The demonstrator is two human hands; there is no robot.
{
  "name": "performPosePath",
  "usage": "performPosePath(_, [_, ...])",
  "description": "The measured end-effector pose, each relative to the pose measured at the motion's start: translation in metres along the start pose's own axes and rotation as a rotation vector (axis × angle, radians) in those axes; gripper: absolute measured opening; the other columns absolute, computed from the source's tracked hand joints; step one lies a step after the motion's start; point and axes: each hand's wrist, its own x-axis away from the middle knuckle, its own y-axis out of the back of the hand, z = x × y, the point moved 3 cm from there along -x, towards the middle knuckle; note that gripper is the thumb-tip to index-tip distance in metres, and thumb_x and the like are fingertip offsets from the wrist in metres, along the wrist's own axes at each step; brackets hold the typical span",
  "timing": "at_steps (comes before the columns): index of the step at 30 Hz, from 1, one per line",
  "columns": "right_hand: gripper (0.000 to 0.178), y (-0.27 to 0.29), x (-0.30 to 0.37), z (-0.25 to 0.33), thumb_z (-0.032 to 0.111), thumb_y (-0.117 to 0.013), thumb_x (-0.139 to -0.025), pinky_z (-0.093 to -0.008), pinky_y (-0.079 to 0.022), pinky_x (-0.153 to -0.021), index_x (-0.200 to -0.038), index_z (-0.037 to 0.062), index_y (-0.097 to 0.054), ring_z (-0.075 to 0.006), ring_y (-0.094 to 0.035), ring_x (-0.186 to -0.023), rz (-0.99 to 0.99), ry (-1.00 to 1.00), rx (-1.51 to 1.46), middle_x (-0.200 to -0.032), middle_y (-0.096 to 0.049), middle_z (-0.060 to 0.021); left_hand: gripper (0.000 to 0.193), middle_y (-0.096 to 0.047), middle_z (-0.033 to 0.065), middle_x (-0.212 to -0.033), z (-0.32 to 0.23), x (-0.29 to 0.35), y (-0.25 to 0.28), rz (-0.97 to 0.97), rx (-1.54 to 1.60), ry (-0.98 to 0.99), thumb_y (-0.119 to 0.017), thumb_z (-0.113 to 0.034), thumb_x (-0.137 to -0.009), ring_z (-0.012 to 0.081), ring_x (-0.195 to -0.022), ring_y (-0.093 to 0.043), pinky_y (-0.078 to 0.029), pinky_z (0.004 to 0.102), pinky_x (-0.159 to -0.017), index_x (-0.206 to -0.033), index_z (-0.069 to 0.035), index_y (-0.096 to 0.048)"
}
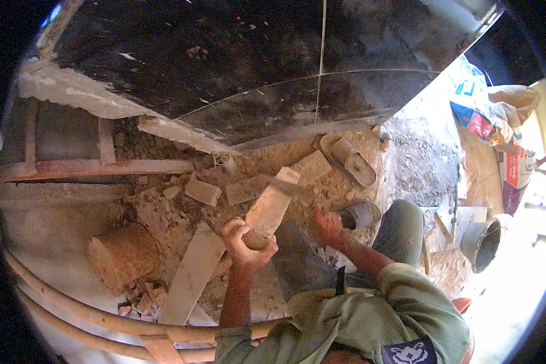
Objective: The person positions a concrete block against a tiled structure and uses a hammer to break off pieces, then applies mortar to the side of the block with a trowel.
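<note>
My left hand (247, 246) grips the lower end of a long, dusty brick (274, 203), tilted up and away from me. Across the brick's upper part runs a dark, motion-smeared bar (292, 188), like the head of a hammer. My right hand (329, 225) is closed to the right of the brick, just below one end of that bar. It appears to hold this tool, though the handle is too blurred to make out. Beneath the hands lie dirt and loose bricks, including one brick (203, 192) to the left and another (311, 168) beyond.
A dark tiled panel (255, 67) rises ahead. At left are a rusty round container (122, 255), a wooden ladder-like frame (97, 168) and bent poles (115, 321). A plank (192, 273) lies beside my left arm. Slippers (352, 161), a bucket (485, 244) and sacks (485, 112) are rightward.
</note>
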Motion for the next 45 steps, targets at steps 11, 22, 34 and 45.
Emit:
performPosePath(11, [0.055,0.048,-0.039,-0.026,0.017,-0.071,-0.074,-0.0530,-0.047,-0.056,-0.116,-0.0026,-0.042,-0.0438,-0.061,-0.065,0.508,-0.355,-0.398,-0.073,-0.060,-0.0215,0.069,-0.046,0.0166,-0.113,-0.010,-0.023,-0.004,0.020,-0.049,0.052,-0.083,-0.019,-0.061,0.0340,-0.104,-0.049,-0.042,0.0486,-0.090,-0.115,-0.006,-0.041])
performPosePath(22, [0.025,0.177,-0.054,0.026,0.011,-0.063,-0.079,-0.0501,-0.046,-0.051,-0.094,0.0009,-0.045,-0.0412,-0.059,-0.061,0.337,-0.163,-0.508,-0.077,-0.055,-0.0206,0.074,-0.050,0.0186,-0.113,-0.010,-0.002,-0.032,-0.094,0.102,0.364,-0.084,-0.017,-0.064,0.0318,-0.107,-0.051,-0.043,0.0471,-0.093,-0.124,0.001,-0.043])
performPosePath(34, [0.031,0.187,-0.054,0.028,0.018,-0.061,-0.081,-0.0483,-0.044,-0.039,-0.104,0.0021,-0.048,-0.0365,-0.058,-0.050,0.411,-0.158,-0.612,-0.066,-0.057,-0.0157,0.082,-0.049,0.0150,-0.115,0.003,0.009,-0.024,-0.079,0.086,0.271,-0.088,-0.016,-0.057,0.0306,-0.106,-0.050,-0.042,0.0476,-0.093,-0.120,-0.003,-0.036])
performPosePath(45, [0.019,0.101,-0.030,0.016,0.008,-0.054,-0.081,-0.0488,-0.047,-0.048,-0.098,0.0014,-0.048,-0.0397,-0.060,-0.059,0.439,-0.292,-0.374,-0.077,-0.058,-0.0204,0.068,-0.046,0.0141,-0.115,-0.015,-0.016,-0.020,-0.106,-0.073,0.053,-0.084,-0.011,-0.061,0.0318,-0.107,-0.047,-0.040,0.0468,-0.091,-0.110,-0.009,-0.038])
